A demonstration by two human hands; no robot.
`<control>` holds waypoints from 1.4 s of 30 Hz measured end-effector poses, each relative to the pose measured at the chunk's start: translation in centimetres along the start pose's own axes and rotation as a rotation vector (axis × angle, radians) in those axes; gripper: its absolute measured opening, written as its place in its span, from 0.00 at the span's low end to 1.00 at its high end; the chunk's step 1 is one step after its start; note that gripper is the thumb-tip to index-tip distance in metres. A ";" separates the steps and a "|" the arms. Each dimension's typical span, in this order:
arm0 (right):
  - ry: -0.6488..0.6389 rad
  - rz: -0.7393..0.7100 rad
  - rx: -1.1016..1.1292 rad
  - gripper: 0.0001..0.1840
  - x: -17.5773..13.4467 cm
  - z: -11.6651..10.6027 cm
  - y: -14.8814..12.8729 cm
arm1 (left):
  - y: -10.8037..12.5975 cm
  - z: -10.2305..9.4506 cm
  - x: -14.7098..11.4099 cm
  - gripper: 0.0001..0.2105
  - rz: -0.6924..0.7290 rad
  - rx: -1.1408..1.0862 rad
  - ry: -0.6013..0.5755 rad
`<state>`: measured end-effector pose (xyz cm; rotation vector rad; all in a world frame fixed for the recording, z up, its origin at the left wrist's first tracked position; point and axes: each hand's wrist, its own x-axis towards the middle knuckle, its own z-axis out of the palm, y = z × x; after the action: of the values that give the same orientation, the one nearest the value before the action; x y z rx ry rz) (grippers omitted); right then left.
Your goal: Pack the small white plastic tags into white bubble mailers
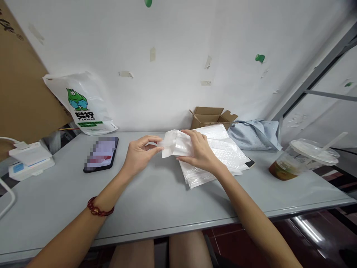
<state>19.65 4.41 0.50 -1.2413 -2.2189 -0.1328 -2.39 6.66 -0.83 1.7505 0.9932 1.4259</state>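
A small white box (pixel 182 144) with its end flaps spread is held up over the table. My right hand (pixel 201 152) wraps round its body from the right, fingers above and thumb below. At the box's left end my left hand (pixel 142 152) pinches with thumb and forefinger by a flap; whether a thin pale piece also lies between the fingertips is too small to tell. A dark red bead bracelet (pixel 100 207) circles my left wrist. Under and behind my right hand lies a stack of white bubble mailers (pixel 227 158).
A phone (pixel 100 154) lies left of my hands, near a white charger (pixel 31 154) and a white printed bag (pixel 83 102). Behind the mailers stand an open cardboard box (pixel 209 116) and a light blue cloth (pixel 252 134). On the right is a lidded drink cup (pixel 302 160) with a straw.
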 end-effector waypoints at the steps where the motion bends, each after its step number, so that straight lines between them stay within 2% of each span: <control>1: -0.007 -0.007 -0.013 0.41 0.0 0.0 0.0 | 0.1 0.1 0.0 0.12 -0.011 -0.021 -0.006; 7: -0.045 -0.091 -0.095 0.42 -0.1 0.4 -0.3 | 0.5 0.5 -0.4 0.10 -0.009 -0.024 -0.035; 13: -0.067 -0.151 -0.095 0.37 -0.3 1.1 -1.3 | 0.3 1.7 -1.5 0.06 0.208 0.322 -0.030; 17: -0.065 -0.170 -0.103 0.35 -0.4 1.3 -1.7 | 0.3 2.4 -2.0 0.10 0.240 0.446 -0.022; 21: -0.041 -0.150 -0.101 0.34 -0.3 1.4 -1.7 | 0.5 2.5 -2.0 0.13 0.260 0.415 -0.073; 29: -0.024 -0.141 -0.117 0.32 -0.4 1.4 -1.7 | 1.1 1.9 -1.8 0.12 -0.008 0.145 -0.164; 37: -0.015 -0.170 -0.183 0.28 -0.3 1.4 -2.0 | 1.1 2.2 -1.8 0.07 -0.119 0.129 -0.082; 42: 0.005 -0.162 -0.169 0.26 -0.3 1.6 -1.9 | 1.3 1.7 -1.4 0.08 -0.211 0.017 -0.216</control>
<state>17.50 3.67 -0.58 -1.1435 -2.3416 -0.3941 -0.68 4.76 -0.75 1.7133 1.0402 1.0755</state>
